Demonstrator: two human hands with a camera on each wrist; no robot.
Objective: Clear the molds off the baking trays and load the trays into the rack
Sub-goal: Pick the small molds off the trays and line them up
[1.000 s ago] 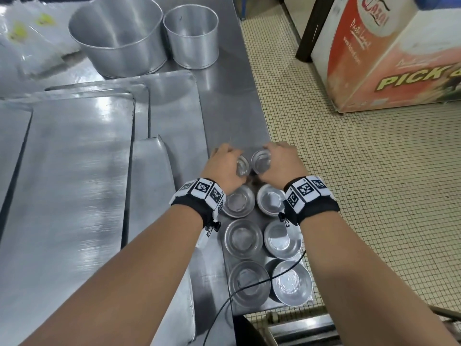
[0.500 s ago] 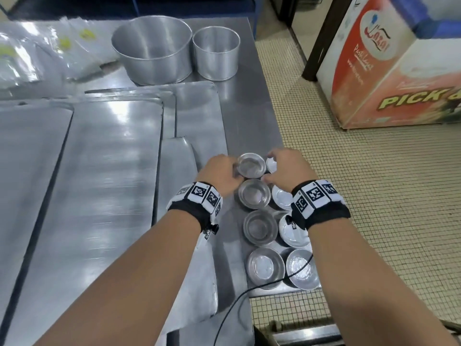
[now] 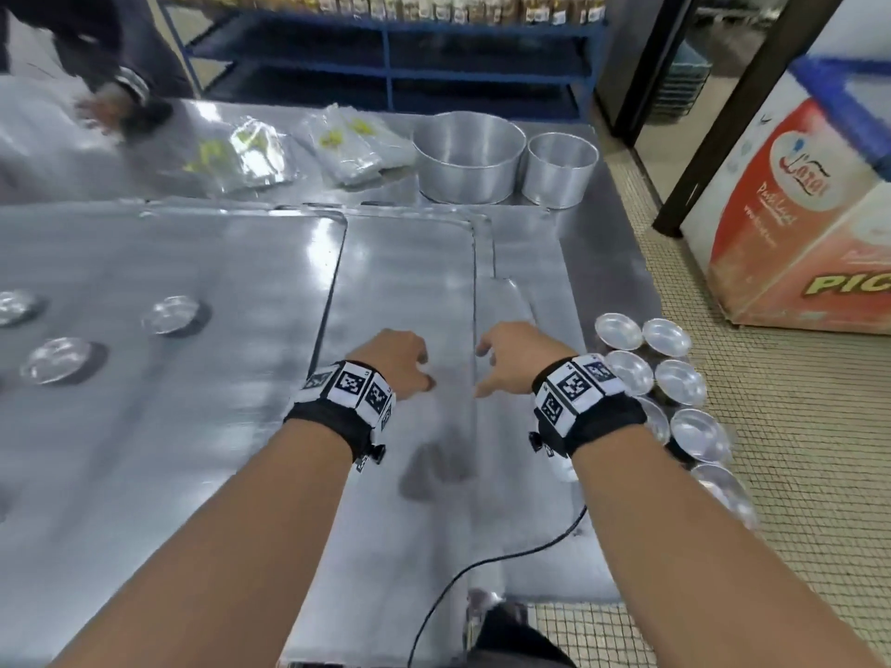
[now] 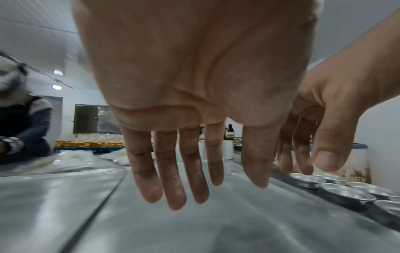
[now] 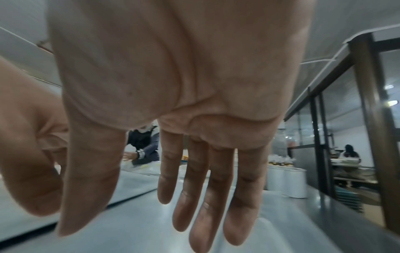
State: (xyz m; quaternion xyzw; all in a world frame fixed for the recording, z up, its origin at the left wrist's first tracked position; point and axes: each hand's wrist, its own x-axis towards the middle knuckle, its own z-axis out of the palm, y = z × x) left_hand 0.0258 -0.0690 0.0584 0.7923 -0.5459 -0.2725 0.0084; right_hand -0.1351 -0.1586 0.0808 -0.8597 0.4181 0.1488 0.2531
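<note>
Both hands, the left hand (image 3: 395, 361) and right hand (image 3: 518, 359), hang open and empty over the flat silver baking tray (image 3: 405, 291). Little round silver molds (image 3: 168, 314) sit left of it; lift them gently, one each.

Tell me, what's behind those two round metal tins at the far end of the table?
Behind the large tin and small tin stands a blue shelf rack, with packaged goods along its top shelf. The tins cover the rack's foot, and the tins' insides cannot be seen.

Shiny round molds (image 3: 646, 359) clustered at table's right edge (upright); three on left tray (image 3: 159, 417).
</note>
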